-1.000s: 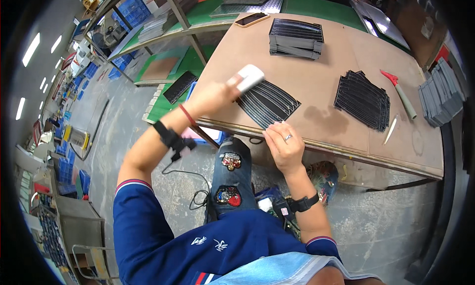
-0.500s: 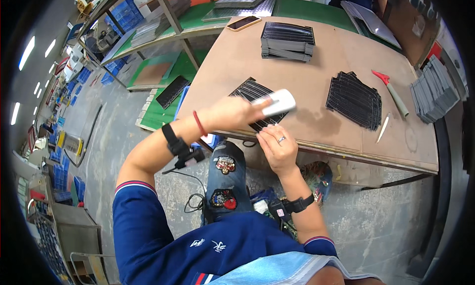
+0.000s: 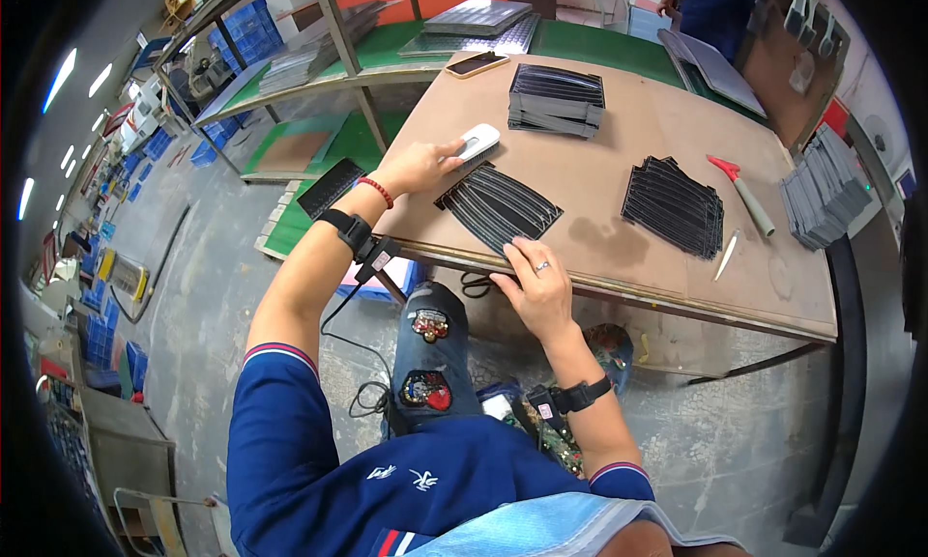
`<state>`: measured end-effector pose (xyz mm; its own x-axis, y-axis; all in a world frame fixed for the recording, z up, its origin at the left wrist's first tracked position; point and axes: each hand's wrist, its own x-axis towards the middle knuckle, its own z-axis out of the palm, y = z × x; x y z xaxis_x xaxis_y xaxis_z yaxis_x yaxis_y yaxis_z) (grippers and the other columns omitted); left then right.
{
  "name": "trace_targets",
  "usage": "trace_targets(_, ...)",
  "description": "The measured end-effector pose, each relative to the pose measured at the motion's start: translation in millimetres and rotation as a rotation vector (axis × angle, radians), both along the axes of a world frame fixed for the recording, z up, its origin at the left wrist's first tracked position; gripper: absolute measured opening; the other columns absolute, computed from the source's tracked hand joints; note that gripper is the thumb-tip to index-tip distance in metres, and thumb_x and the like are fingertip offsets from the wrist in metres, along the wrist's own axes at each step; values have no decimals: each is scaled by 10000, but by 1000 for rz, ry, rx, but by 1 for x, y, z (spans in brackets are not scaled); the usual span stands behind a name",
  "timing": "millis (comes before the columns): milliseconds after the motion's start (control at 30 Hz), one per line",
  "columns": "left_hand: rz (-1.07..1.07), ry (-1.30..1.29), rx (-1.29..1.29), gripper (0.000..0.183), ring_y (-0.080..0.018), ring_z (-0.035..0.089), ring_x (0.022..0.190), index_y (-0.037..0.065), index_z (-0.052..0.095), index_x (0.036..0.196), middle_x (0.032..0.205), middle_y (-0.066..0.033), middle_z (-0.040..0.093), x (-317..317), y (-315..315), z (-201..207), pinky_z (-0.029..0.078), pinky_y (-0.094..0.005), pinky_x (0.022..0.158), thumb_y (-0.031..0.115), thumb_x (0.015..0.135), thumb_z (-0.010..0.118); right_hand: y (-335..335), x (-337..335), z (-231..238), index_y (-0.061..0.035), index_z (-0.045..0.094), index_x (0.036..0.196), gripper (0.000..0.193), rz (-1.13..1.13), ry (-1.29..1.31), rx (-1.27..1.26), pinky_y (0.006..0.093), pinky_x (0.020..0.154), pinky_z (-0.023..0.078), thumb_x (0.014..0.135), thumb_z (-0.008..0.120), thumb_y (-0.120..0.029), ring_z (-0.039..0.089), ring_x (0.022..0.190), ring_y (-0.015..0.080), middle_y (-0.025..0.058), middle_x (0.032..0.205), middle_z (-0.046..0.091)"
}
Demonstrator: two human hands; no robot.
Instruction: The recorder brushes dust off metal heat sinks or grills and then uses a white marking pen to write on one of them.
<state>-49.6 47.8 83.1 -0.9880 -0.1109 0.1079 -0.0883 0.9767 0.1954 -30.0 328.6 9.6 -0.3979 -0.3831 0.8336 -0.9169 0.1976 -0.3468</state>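
Swung left off the middle of the black striped sheet (image 3: 499, 207), the white-backed brush (image 3: 479, 142) is now by its far-left end, so most of the sheet's face shows at the near edge of the table (image 3: 657, 122). Gripping the brush, the left hand (image 3: 419, 167) hides its handle end; the bent fingers of the right hand (image 3: 538, 286) meet the sheet's near corner, but whether they pinch or press, and whether the bristles touch the sheet, cannot be told.
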Motion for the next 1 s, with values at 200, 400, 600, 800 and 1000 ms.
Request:
trace_targets(200, 10, 547, -98, 425, -326, 598, 931, 112, 559, 1276, 986, -190, 602, 51, 16, 15, 493, -382, 817, 316, 904, 588, 31, -1, 2, -53, 692, 885, 182, -59, 142, 82, 346, 806, 502, 706, 668, -30, 645, 900, 224, 62, 915, 687)
trace_targets(400, -62, 526, 770, 388, -173, 633, 925, 25, 523, 1303, 1086, -139, 636, 122, 54, -8, 516, -269, 724, 203, 958, 534, 78, 6, 58, 11, 684, 948, 168, -45, -458, -201, 247, 616, 510, 781, 707, 10, 634, 688, 150, 63, 810, 680)
trace_targets(600, 26, -9, 1514, 422, -155, 666, 588, -37, 463, 1324, 817, -107, 674, 145, 99, -37, 476, -192, 398, 171, 961, 523, 86, -39, 43, 64, 659, 956, 165, 334, -1235, -334, 165, 454, 462, 847, 681, -59, 565, 548, 56, 37, 730, 644)
trace_targets(800, 47, -102, 1356, 310, -47, 575, 477, 32, 633, 1177, 613, 10, 628, 146, 111, -56, 364, -166, 371, 143, 888, 639, 83, -47, 14, 41, 663, 934, 137, 327, -1354, -329, 166, 445, 479, 853, 674, -69, 575, 552, 60, 34, 722, 643)
trace_targets(1000, 61, -90, 1381, 326, -40, 573, 476, 15, 622, 1172, 651, 13, 634, 148, 115, -64, 376, -154, 376, 144, 875, 655, 86, -46, 9, 46, 660, 978, 167, 301, -1360, -315, 169, 457, 490, 854, 672, -65, 581, 561, 63, 35, 732, 645)
